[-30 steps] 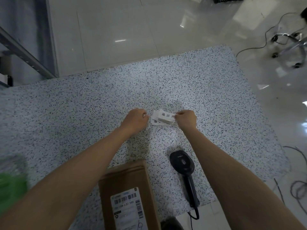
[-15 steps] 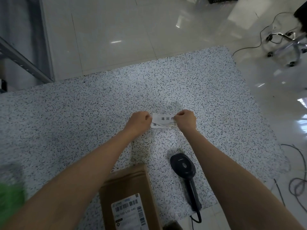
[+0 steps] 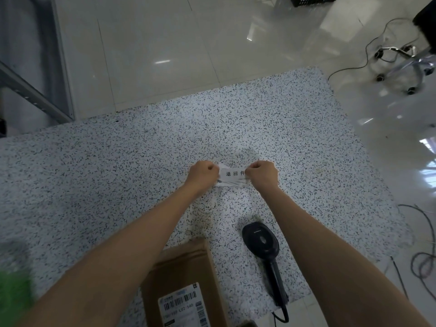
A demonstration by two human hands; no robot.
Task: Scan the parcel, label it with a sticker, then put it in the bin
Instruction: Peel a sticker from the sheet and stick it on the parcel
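Both fists are covering the sticker strip's [image 3: 232,177] ends; the cardboard parcel [image 3: 181,279] is running off the bottom edge; a green blur [image 3: 14,296] is sitting lower left.

Speckled mat [image 3: 118,175] on glossy pale tiled floor [image 3: 153,43], loose cables [image 3: 424,263] beside.

Brown cardboard parcel [image 3: 181,279] lying at speckled mat's [image 3: 94,173] near edge; black handheld scanner [image 3: 264,246] lying just right; white sticker sheets [image 3: 232,177] sitting behind, mid-mat.
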